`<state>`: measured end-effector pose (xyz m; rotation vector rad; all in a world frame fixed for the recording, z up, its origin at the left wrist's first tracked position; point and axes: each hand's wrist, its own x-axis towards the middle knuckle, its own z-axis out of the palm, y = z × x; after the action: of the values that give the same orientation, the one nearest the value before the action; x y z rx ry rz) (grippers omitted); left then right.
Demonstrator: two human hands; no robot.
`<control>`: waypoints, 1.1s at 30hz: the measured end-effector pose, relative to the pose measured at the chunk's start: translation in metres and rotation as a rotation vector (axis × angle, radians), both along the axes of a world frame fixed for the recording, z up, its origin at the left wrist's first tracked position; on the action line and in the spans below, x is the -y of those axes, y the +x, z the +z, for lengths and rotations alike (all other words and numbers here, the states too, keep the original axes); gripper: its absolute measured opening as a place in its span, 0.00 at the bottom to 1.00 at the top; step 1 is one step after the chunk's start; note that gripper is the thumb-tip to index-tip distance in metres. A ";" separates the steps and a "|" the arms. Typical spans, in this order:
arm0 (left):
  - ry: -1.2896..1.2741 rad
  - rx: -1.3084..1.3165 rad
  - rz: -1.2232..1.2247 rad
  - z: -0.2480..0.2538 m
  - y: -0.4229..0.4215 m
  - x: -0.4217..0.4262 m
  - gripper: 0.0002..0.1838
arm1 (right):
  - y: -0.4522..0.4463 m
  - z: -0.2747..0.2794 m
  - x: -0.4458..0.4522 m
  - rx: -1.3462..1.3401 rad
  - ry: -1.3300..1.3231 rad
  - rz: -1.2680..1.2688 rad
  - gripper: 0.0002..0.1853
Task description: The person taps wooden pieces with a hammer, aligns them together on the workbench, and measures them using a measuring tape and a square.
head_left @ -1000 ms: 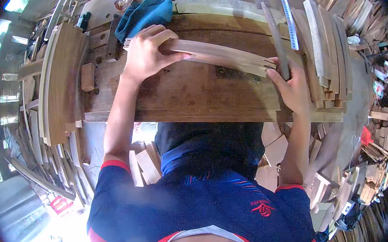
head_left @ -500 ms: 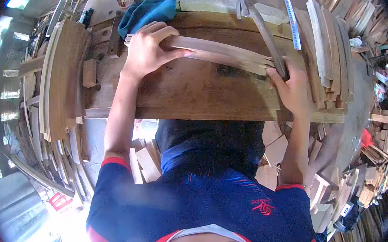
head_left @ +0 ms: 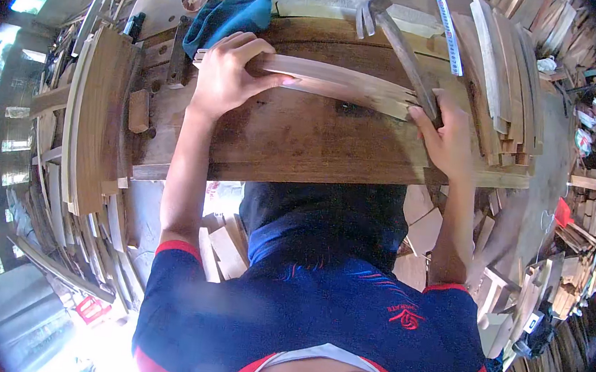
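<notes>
My left hand point(head_left: 224, 78) is closed round the left part of a slightly curved wooden strip point(head_left: 344, 81), thumb along its near side. The strip appears to be several thin pieces laid together, lying crosswise above the workbench point(head_left: 295, 139). At its right end, my right hand point(head_left: 449, 137) is wrapped round the handle of a claw hammer point(head_left: 407, 60). The hammer slants up and left, with its head beyond the strip. My right thumb is at the strip's end; whether it presses on it I cannot tell.
A blue-green cloth point(head_left: 237, 15) lies on the bench behind my left hand. A white measuring strip point(head_left: 448, 28) is at the back right. Stacked wooden slats stand at the left point(head_left: 92, 123) and right point(head_left: 502, 76). A small wood block point(head_left: 139, 111) sits at left.
The hammer head has come down and slightly right into fuller view, its handle still in my right hand. My left hand and the wooden strip have barely moved.
</notes>
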<state>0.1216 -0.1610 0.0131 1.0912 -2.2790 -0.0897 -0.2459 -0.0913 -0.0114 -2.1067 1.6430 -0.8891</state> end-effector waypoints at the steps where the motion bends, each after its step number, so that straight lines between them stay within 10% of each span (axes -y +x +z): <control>1: 0.004 0.005 0.006 0.000 0.000 0.000 0.21 | 0.001 0.004 -0.002 0.002 0.011 -0.005 0.25; 9: -0.011 -0.010 0.016 -0.002 -0.001 -0.002 0.22 | -0.002 -0.003 0.002 0.105 0.032 -0.029 0.23; 18: -0.074 -0.038 0.017 -0.004 -0.004 0.000 0.23 | -0.012 0.006 -0.011 0.943 0.324 -0.061 0.18; 29: -0.164 0.010 0.023 -0.005 -0.010 0.000 0.23 | -0.010 0.002 -0.110 0.154 0.117 -0.391 0.20; 33: -0.162 0.038 0.075 -0.004 -0.014 -0.005 0.23 | 0.009 0.005 -0.118 0.445 0.352 -0.417 0.20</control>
<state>0.1073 -0.1564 0.0090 1.0991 -2.2319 0.1445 -0.2369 0.0270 -0.0068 -1.2476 1.8458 -1.0064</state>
